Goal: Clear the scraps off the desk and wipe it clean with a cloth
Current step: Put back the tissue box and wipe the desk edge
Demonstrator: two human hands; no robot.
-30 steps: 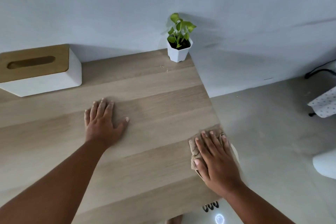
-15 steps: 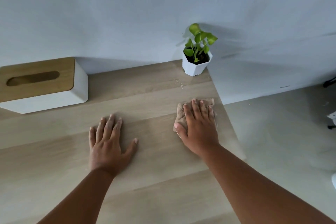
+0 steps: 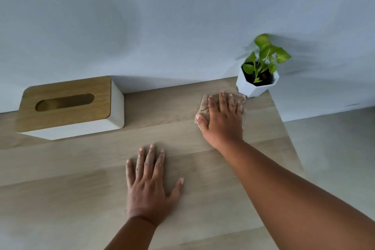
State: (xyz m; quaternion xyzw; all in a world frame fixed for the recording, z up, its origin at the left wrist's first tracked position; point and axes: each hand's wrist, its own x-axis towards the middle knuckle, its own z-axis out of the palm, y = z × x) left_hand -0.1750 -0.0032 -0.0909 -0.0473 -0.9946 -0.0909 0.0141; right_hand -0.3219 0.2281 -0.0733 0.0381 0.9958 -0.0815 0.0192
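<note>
My right hand point(image 3: 222, 119) presses flat on a small tan cloth point(image 3: 204, 104) at the far right of the light wooden desk point(image 3: 81, 189), close to the wall and just left of the plant pot. Most of the cloth is hidden under the palm; its left edge and a frayed right edge show. My left hand point(image 3: 150, 186) lies flat on the desk nearer to me, fingers spread, holding nothing. No scraps are visible on the surface.
A white tissue box with a wooden lid point(image 3: 67, 107) stands at the back left against the wall. A small green plant in a white faceted pot point(image 3: 256, 81) sits at the back right corner. The desk's right edge point(image 3: 284, 128) drops to a grey floor.
My right hand has pushed the cloth from the desk's near right edge away toward the wall, ending beside the plant pot. The left hand has stayed flat in place.
</note>
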